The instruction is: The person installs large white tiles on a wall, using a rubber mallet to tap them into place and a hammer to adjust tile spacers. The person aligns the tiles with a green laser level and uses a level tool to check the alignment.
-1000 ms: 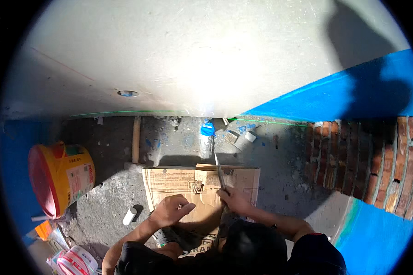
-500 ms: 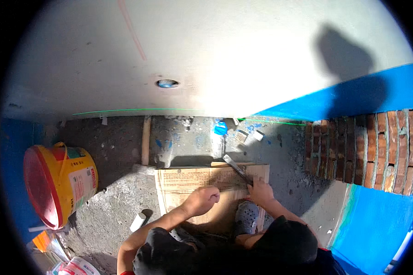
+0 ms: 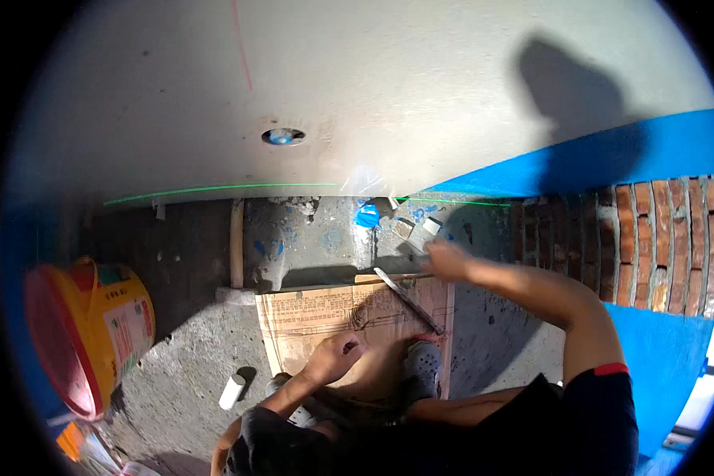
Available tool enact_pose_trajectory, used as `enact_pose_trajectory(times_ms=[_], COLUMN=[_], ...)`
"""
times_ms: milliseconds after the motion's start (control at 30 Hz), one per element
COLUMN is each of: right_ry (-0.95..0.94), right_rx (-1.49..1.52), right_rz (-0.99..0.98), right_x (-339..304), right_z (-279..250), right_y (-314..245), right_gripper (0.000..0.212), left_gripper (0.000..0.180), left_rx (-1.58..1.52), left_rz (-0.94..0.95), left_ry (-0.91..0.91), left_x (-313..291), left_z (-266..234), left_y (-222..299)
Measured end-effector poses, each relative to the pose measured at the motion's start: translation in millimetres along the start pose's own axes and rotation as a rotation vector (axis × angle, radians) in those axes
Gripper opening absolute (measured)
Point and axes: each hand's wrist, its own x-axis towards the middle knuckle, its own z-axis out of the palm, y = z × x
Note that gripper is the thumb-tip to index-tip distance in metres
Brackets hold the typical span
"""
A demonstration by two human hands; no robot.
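Observation:
My right hand [image 3: 447,260] reaches out past the cardboard's far right corner, just below two small pale blocks, one of them a white block [image 3: 432,226]. Its fingers are blurred, so I cannot make out whether they touch anything. A long, narrow metal bar [image 3: 408,300] with a pale, flat far end lies slantwise on the flattened cardboard [image 3: 305,317]. Over the cardboard's near part, my left hand [image 3: 333,359] is closed with its fingers curled in; whatever may be inside is hidden.
A yellow bucket [image 3: 127,309] with a red rim lies tipped at left. Beyond the cardboard are a wooden handle [image 3: 237,242] and a blue-covered pipe stub [image 3: 367,216]. A white cylinder [image 3: 232,392] rests on the concrete. Exposed brickwork [image 3: 642,246] stands at right.
My right hand has let go of the metal bar, which now lies on the cardboard, and has moved forward toward the small blocks. My left hand stays closed in much the same place.

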Motion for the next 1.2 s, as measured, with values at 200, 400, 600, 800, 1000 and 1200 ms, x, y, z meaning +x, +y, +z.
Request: enact_pose_trajectory(times_ms=[200, 400, 600, 800, 1000, 1200], right_ry=[0.461, 0.813, 0.903, 1.017, 1.050, 0.973], right_rx=[0.244, 0.585, 0.714, 0.564, 0.580, 0.430], right_rz=[0.344, 0.250, 0.111, 0.205, 0.218, 0.189], right_x=[75.4, 81.4, 91.6, 133.2, 143.0, 135.0], right_z=[80.4, 92.6, 82.0, 67.1, 67.5, 59.6], right_y=[1.7, -15.1, -39.7, -47.9, -58.9, -56.5], right_gripper=[0.066, 0.031, 0.025, 0.022, 0.018, 0.017], left_gripper=[0.018, 0.018, 0.021, 0.023, 0.022, 0.021], left_rx=[-0.127, -0.022, -0.040, -0.080, -0.015, -0.008], left_rz=[0.030, -0.098, -0.189, -0.073, -0.198, -0.181], left_ry=[0.144, 0.080, 0.061, 0.041, 0.019, 0.046], left_x=[15.6, 4.5, -0.5, -1.4, -8.5, -11.9], left_z=[-4.2, -26.6, -12.4, 10.1, -4.0, -6.3], left_y=[-22.2, -5.5, -26.3, -48.5, -23.1, -17.5])
